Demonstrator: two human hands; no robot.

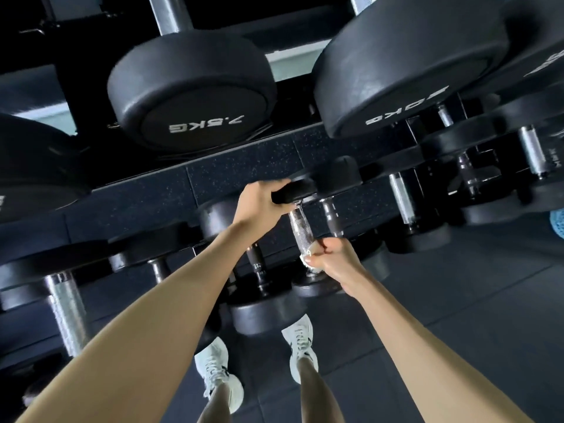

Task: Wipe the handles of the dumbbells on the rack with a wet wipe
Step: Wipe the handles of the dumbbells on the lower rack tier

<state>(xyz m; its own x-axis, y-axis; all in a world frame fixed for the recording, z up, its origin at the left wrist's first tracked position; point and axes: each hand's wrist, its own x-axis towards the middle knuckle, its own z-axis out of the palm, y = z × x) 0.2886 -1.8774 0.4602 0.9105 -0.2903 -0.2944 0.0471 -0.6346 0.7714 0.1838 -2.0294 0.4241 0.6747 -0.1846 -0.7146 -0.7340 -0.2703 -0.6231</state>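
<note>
A small black dumbbell lies on the lower shelf of the rack, its knurled chrome handle (300, 228) showing between my hands. My left hand (259, 206) grips the far head (294, 190) of this dumbbell. My right hand (334, 259) is closed around the near end of the handle with a white wet wipe (306, 257) pressed against the metal; only a corner of the wipe shows. The near head (317, 286) sits just below my right hand.
Large black dumbbells marked 7.5KG (192, 93) and 20KG (406, 65) rest on the upper shelf. More small dumbbells (403, 199) line the lower shelf on both sides. Dark rubber floor tiles (442, 300) lie below, with my white shoes (300, 346). A blue object (557, 222) sits at right.
</note>
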